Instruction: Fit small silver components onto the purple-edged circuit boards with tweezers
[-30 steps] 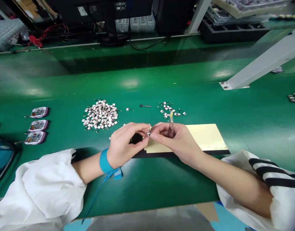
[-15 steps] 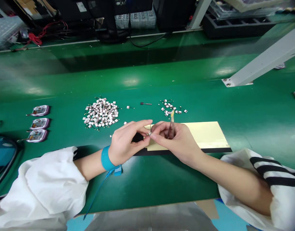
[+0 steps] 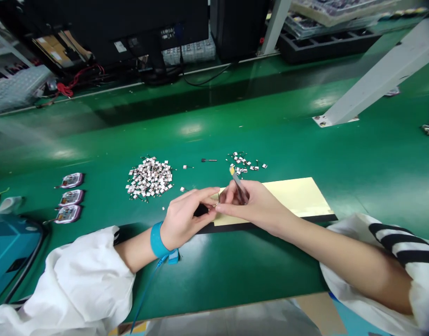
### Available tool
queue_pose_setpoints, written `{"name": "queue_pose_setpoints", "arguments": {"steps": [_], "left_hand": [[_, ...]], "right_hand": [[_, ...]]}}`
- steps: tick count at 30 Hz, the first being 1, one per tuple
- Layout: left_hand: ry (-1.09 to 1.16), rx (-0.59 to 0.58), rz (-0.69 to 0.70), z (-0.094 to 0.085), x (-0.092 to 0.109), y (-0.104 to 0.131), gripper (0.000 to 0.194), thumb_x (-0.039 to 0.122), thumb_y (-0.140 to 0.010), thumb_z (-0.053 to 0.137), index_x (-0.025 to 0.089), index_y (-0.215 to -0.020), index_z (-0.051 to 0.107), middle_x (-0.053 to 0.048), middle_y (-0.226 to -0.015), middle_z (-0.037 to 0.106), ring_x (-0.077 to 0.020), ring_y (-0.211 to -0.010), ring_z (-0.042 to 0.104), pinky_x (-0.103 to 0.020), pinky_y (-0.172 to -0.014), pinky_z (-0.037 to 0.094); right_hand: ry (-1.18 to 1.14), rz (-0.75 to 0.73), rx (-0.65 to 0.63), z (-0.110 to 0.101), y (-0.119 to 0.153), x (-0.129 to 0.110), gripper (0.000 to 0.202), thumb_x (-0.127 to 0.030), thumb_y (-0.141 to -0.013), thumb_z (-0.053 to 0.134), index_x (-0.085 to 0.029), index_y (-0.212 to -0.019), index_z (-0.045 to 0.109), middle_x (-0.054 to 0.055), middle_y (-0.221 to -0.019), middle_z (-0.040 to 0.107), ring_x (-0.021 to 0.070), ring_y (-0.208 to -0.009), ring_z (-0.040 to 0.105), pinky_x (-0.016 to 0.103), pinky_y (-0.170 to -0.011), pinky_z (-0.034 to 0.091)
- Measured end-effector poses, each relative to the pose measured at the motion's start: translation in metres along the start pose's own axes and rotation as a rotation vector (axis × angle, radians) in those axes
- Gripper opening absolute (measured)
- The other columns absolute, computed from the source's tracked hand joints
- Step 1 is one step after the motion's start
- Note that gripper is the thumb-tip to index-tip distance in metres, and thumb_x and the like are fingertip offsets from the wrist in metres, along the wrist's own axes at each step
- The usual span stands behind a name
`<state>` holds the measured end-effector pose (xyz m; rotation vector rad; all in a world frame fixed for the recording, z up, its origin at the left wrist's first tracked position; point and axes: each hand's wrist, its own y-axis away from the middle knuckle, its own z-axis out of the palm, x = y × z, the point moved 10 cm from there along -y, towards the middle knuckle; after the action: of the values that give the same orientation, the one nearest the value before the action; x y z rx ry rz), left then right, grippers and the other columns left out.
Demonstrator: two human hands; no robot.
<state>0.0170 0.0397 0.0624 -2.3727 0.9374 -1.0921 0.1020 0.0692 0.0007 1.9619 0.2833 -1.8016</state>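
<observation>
My left hand (image 3: 184, 217), with a blue wrist strap (image 3: 160, 239) on it, has its thumb and forefinger closed on a tiny white component (image 3: 217, 204) with a thin dark lead. The fingertips cover most of that part. My right hand (image 3: 249, 198) meets it there, thumb and forefinger at the same part. A pair of tweezers (image 3: 238, 184) with a yellowish end is tucked within the right hand, slanting up and left. Beneath both hands lies a pale yellow sheet (image 3: 294, 196) on a black strip (image 3: 319, 218).
A heap of small white components (image 3: 150, 178) lies left of centre, a smaller scatter (image 3: 240, 161) right. Between them is a small dark piece (image 3: 209, 160). Several purple-edged circuit units (image 3: 68, 213) sit at left by a blue machine (image 3: 17, 247). A white metal post (image 3: 371, 79) stands right.
The view has tilted and shifted. The tweezers in my right hand now lean left instead of nearly upright. Both hands stay together at the small component.
</observation>
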Motion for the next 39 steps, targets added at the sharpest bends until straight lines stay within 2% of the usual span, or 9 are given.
{"name": "queue_pose_setpoints", "arguments": {"steps": [5, 9, 12, 14, 19, 22, 27, 33, 39], "left_hand": [[0.005, -0.114, -0.062, 0.004, -0.016, -0.009, 0.044, 0.014, -0.078, 0.056, 0.016, -0.119, 0.039, -0.002, -0.085, 0.065, -0.0089, -0.074, 0.062, -0.019, -0.073, 0.052], [-0.364, -0.186, -0.085, -0.006, -0.053, -0.024, 0.027, 0.008, -0.083, 0.041, 0.015, -0.106, 0.053, -0.007, -0.106, 0.061, -0.0171, -0.101, 0.057, -0.033, -0.089, 0.048], [-0.419, -0.299, -0.119, -0.003, -0.083, -0.029, 0.032, 0.001, -0.08, 0.036, 0.014, -0.099, 0.058, -0.009, -0.109, 0.06, -0.0202, -0.106, 0.054, -0.038, -0.092, 0.045], [-0.391, -0.338, -0.124, 0.0, -0.091, -0.03, 0.029, 0.001, -0.079, 0.039, 0.015, -0.094, 0.06, -0.008, -0.1, 0.063, -0.0205, -0.095, 0.059, -0.036, -0.085, 0.049], [-0.26, -0.275, -0.174, -0.007, -0.082, -0.032, 0.02, 0.007, -0.078, 0.047, 0.015, -0.089, 0.061, -0.006, -0.08, 0.065, -0.0186, -0.076, 0.061, -0.033, -0.074, 0.05], [-0.122, -0.212, -0.226, -0.01, -0.067, -0.03, 0.017, 0.007, -0.078, 0.048, 0.015, -0.082, 0.062, -0.004, -0.082, 0.065, -0.0142, -0.077, 0.061, -0.026, -0.072, 0.051], [0.48, -0.202, -0.52, 0.018, -0.063, -0.005, 0.013, 0.01, -0.077, 0.052, 0.011, -0.077, 0.065, -0.007, -0.086, 0.064, -0.0121, -0.08, 0.062, -0.02, -0.071, 0.052], [0.8, -0.138, -0.682, 0.04, -0.066, 0.013, 0.02, 0.02, -0.069, 0.065, 0.011, -0.086, 0.067, -0.008, -0.091, 0.061, -0.012, -0.078, 0.062, -0.022, -0.078, 0.051], [0.89, -0.061, -0.861, 0.046, -0.084, 0.024, 0.035, 0.037, -0.063, 0.07, 0.01, -0.085, 0.068, -0.01, -0.084, 0.065, -0.0178, -0.08, 0.064, -0.031, -0.084, 0.05]], "right_hand": [[0.47, -0.132, 0.168, -0.031, -0.001, -0.023, 0.013, -0.022, -0.068, 0.06, -0.016, -0.066, 0.05, -0.004, -0.058, 0.05, 0.0066, -0.044, 0.034, 0.019, -0.044, 0.026], [1.09, -0.099, 0.486, -0.09, -0.004, -0.043, 0.009, -0.017, -0.07, 0.059, -0.016, -0.077, 0.053, -0.002, -0.058, 0.05, 0.0106, -0.047, 0.04, 0.021, -0.046, 0.024], [1.358, -0.124, 0.576, -0.102, -0.005, -0.051, 0.014, -0.025, -0.072, 0.062, -0.015, -0.078, 0.054, 0.004, -0.077, 0.055, 0.0131, -0.052, 0.045, 0.022, -0.045, 0.023], [1.366, -0.198, 0.545, -0.086, -0.002, -0.052, 0.017, -0.03, -0.075, 0.061, -0.014, -0.073, 0.054, 0.004, -0.077, 0.055, 0.0136, -0.054, 0.047, 0.023, -0.045, 0.024], [1.156, -0.414, 0.018, 0.016, 0.011, -0.03, 0.012, -0.025, -0.076, 0.063, -0.016, -0.08, 0.058, 0.0, -0.075, 0.057, 0.0137, -0.062, 0.056, 0.023, -0.053, 0.038], [1.251, -0.464, -0.146, 0.053, 0.024, -0.015, 0.018, -0.021, -0.072, 0.068, -0.014, -0.085, 0.058, 0.002, -0.08, 0.055, 0.0145, -0.063, 0.057, 0.024, -0.054, 0.042], [1.46, -0.648, -0.046, 0.072, 0.038, -0.01, 0.013, -0.007, -0.081, 0.045, -0.012, -0.086, 0.056, 0.005, -0.076, 0.054, 0.0152, -0.054, 0.056, 0.026, -0.045, 0.043], [1.546, -0.888, 0.265, 0.073, 0.053, -0.015, 0.035, -0.001, -0.085, 0.015, -0.008, -0.095, 0.048, 0.01, -0.079, 0.056, 0.0151, -0.048, 0.057, 0.027, -0.034, 0.04], [1.474, -0.904, 0.164, 0.071, 0.047, -0.002, 0.032, -0.005, -0.086, 0.019, -0.013, -0.092, 0.05, 0.005, -0.075, 0.053, 0.0115, -0.034, 0.048, 0.026, -0.029, 0.035]]}}
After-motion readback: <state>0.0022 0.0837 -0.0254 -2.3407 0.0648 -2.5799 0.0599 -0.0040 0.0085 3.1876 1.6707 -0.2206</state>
